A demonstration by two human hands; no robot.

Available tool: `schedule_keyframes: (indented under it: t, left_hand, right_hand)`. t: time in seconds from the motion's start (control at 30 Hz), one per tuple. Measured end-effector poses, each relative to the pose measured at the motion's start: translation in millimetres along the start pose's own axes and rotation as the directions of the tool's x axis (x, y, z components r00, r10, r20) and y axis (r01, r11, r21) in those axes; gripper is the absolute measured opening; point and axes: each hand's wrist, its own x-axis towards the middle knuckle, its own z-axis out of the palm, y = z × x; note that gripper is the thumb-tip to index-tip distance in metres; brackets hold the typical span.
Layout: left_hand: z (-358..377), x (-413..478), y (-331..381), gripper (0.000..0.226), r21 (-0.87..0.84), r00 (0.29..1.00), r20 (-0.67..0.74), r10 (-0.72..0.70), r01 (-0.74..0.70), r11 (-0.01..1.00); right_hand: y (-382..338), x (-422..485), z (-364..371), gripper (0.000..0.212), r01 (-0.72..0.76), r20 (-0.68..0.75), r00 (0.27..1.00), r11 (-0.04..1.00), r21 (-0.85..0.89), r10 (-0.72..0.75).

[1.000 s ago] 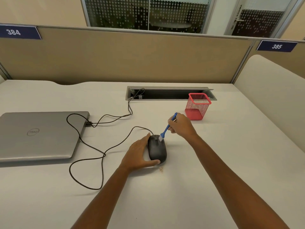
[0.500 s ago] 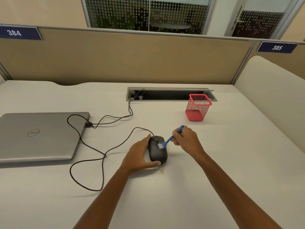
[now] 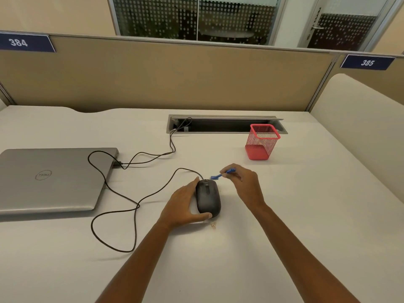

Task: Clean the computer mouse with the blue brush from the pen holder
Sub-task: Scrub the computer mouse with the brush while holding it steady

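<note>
A black wired computer mouse (image 3: 208,199) lies on the white desk near the middle. My left hand (image 3: 183,206) cups its left side, thumb at its near end and a finger by its front. My right hand (image 3: 244,182) pinches a small blue brush (image 3: 218,175) just past the mouse's front right corner. The brush lies almost level, its head pointing left, slightly above and off the mouse. The red mesh pen holder (image 3: 261,142) stands upright behind my right hand, with nothing showing in it.
A shut grey laptop (image 3: 51,179) lies at the left, with a black cable (image 3: 131,204) looping from it to the mouse and to the desk's cable slot (image 3: 225,124). A few crumbs (image 3: 213,225) lie by the mouse's near end. Beige partitions close the back and right.
My right hand has drawn the brush off the mouse's top toward its front right corner and tipped it flatter. The left hand and the mouse have stayed in place.
</note>
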Motion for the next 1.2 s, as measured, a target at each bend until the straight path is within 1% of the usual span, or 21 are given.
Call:
schedule_keyframes:
  t: [0.13, 0.23, 0.3, 0.37, 0.47, 0.53, 0.63, 0.73, 0.83, 0.9, 0.97, 1.03, 1.1, 1.13, 1.2]
  left_hand:
    - [0.1, -0.2, -0.5, 0.108, 0.005, 1.000, 0.009, 0.004, -0.004, 1.000]
    - [0.6, 0.0, -1.6, 0.109, 0.004, 1.000, 0.011, -0.002, 0.002, 1.000]
    - [0.9, 0.1, -2.4, 0.109, 0.005, 1.000, 0.011, -0.003, 0.003, 1.000]
    - [1.3, -0.1, -2.6, 0.109, 0.004, 1.000, 0.012, -0.003, 0.003, 1.000]
    - [1.1, 0.1, -2.9, 0.109, -0.001, 1.000, 0.011, -0.006, 0.006, 1.000]
    - [1.0, 0.4, -2.8, 0.110, -0.001, 1.000, 0.010, -0.008, 0.008, 1.000]
    - [1.5, 0.6, -3.1, 0.109, 0.000, 1.000, 0.007, -0.009, 0.009, 1.000]
    - [2.2, 0.8, -3.4, 0.108, 0.002, 1.000, 0.007, -0.005, 0.005, 1.000]
    - [2.3, 0.7, -4.4, 0.108, 0.004, 1.000, 0.010, -0.005, 0.005, 1.000]
    - [2.5, 0.6, -5.1, 0.108, 0.008, 1.000, 0.009, -0.008, 0.008, 1.000]
    - [2.8, 0.7, -5.5, 0.108, 0.009, 1.000, 0.007, -0.009, 0.009, 1.000]
    - [2.9, 1.1, -5.7, 0.108, 0.009, 1.000, 0.011, -0.009, 0.009, 1.000]
    - [3.1, 1.1, -5.8, 0.109, 0.011, 1.000, 0.017, -0.009, 0.009, 1.000]
    - [3.2, 0.9, -5.9, 0.109, 0.010, 1.000, 0.020, -0.011, 0.011, 1.000]
    - [3.3, 0.7, -6.4, 0.110, 0.010, 1.000, 0.021, -0.013, 0.013, 1.000]
  right_hand:
    - [6.9, -5.6, -12.1, 0.009, 0.016, 0.121, 0.992, 1.000, 0.020, -0.018]
    - [11.5, -5.9, -34.4, 0.019, -0.026, 0.247, 0.969, 0.997, 0.069, 0.008]
    - [14.8, -4.0, -44.0, 0.020, -0.063, 0.297, 0.954, 0.996, 0.066, 0.041]
    - [18.1, -0.2, -45.2, 0.015, -0.068, 0.245, 0.968, 0.994, 0.084, 0.045]
    - [20.5, 5.2, -34.7, 0.010, -0.056, 0.070, 0.997, 0.985, 0.161, 0.045]
    - [21.6, 8.1, -24.4, 0.009, -0.055, 0.012, 0.998, 0.984, 0.170, 0.054]
    - [23.5, 7.2, -13.0, 0.008, -0.064, 0.034, 0.998, 0.987, 0.144, 0.060]
    - [27.3, -2.6, -19.9, 0.008, -0.112, 0.098, 0.991, 0.979, 0.173, 0.096]
    - [32.1, -11.4, -39.7, 0.023, -0.161, 0.227, 0.967, 0.967, 0.197, 0.115]
    - [31.0, -11.9, -49.3, 0.028, -0.169, 0.257, 0.959, 0.969, 0.182, 0.119]
    - [28.2, -9.4, -48.4, 0.024, -0.153, 0.196, 0.974, 0.971, 0.185, 0.116]
    - [23.9, -8.1, -38.9, 0.014, -0.135, 0.110, 0.987, 0.968, 0.210, 0.114]
    - [21.4, -8.7, -27.5, 0.007, -0.120, 0.059, 0.992, 0.970, 0.212, 0.110]
    - [21.1, -9.3, -24.8, 0.007, -0.122, 0.052, 0.992, 0.970, 0.209, 0.114]
    - [20.4, -9.4, -27.0, 0.008, -0.138, 0.084, 0.989, 0.973, 0.183, 0.124]
